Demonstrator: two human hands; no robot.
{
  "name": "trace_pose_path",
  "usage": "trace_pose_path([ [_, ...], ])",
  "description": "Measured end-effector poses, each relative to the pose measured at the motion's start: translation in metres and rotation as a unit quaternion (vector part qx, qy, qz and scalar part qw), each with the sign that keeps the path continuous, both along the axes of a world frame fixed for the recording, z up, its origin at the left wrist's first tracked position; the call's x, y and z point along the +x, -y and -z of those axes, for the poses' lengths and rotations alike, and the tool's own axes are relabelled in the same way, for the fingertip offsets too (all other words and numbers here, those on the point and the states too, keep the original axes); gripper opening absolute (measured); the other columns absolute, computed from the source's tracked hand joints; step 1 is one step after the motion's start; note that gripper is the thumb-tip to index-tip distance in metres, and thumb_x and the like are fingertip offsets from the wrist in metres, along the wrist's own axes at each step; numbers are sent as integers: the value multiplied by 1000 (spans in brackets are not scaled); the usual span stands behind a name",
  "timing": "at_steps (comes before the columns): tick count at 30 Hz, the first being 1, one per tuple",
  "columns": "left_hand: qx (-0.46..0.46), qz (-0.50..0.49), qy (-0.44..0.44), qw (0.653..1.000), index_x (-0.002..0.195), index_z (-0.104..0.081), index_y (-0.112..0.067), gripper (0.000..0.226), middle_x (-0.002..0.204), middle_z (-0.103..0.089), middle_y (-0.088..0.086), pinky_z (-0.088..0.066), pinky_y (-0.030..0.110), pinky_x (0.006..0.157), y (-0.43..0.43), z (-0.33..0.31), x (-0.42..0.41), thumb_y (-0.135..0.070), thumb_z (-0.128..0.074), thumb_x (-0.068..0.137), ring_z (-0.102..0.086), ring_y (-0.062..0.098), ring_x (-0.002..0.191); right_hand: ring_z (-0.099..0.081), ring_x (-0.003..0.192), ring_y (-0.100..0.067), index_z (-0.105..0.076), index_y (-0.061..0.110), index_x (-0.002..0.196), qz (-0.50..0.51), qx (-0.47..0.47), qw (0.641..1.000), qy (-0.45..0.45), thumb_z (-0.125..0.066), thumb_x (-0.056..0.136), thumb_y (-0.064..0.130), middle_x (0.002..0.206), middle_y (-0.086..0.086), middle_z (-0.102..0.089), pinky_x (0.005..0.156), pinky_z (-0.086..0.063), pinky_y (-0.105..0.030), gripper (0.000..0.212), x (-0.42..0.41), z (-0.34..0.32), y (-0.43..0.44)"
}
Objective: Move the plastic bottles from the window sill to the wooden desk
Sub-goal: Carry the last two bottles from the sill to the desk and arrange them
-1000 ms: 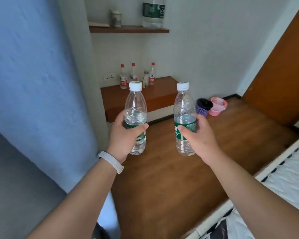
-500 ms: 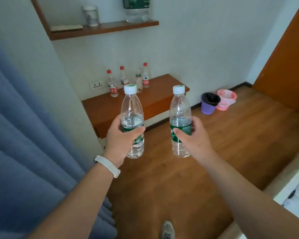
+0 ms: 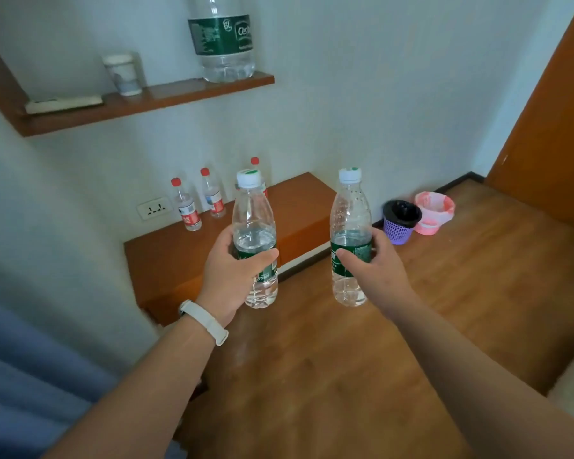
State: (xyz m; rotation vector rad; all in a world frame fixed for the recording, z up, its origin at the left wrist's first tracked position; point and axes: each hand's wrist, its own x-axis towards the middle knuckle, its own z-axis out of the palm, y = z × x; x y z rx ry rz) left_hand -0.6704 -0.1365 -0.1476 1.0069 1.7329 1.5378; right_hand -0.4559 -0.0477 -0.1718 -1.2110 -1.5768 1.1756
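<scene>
My left hand (image 3: 231,276) grips a clear plastic bottle (image 3: 254,223) with a white cap and green label, held upright. My right hand (image 3: 375,270) grips a second, similar bottle (image 3: 350,213), also upright. Both are held in the air in front of the low wooden desk (image 3: 166,256) against the white wall. On the desk's back edge stand small red-capped bottles (image 3: 187,207), one partly hidden behind the left bottle. The window sill is out of view.
A wall shelf (image 3: 146,101) above the desk carries a large water jug (image 3: 224,38), a cup and a flat object. A purple bin (image 3: 400,221) and a pink bin (image 3: 433,212) stand on the wooden floor at right. Blue curtain (image 3: 24,392) at lower left, wooden door (image 3: 550,127) at right.
The view has closed in on the desk and shelf, and the curtain has slid off to the lower left. Both hands still hold their bottles upright.
</scene>
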Motion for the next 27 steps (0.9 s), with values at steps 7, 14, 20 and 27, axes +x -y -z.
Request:
trace_pose_path([
  [7,-3,8,-10,1000,117,-58,-40,52,109,-68,-17,-55,24,77,-70,8,-11,-22,-85,76,-66,3,96,-63,96,-5,-49,27,126,13,1,1000,14,-75,79,33,109,10,-62,79,-55,-26,53,-1,7,-67],
  [14,-8,31,-6,999,112,-59,-35,51,106,-68,-12,-54,20,71,-166,33,-37,-18,-86,74,-67,-1,88,-65,94,-2,-49,27,126,25,-16,999,22,-77,79,30,108,10,-63,74,-53,-21,55,-23,26,-149],
  [20,-26,37,18,999,119,-59,-31,56,111,-69,-9,-57,38,86,-268,50,-73,-20,-87,72,-67,13,101,-64,98,-5,-48,27,126,30,-31,998,44,-77,78,30,111,9,-62,82,-56,-28,56,-57,33,-247],
  [27,-46,30,-8,998,120,-56,-31,55,110,-68,-9,-57,41,89,-369,50,-120,-26,-86,75,-66,13,102,-63,96,-3,-47,26,127,31,-15,997,72,-76,79,34,108,12,-62,82,-54,-27,57,-101,23,-347],
])
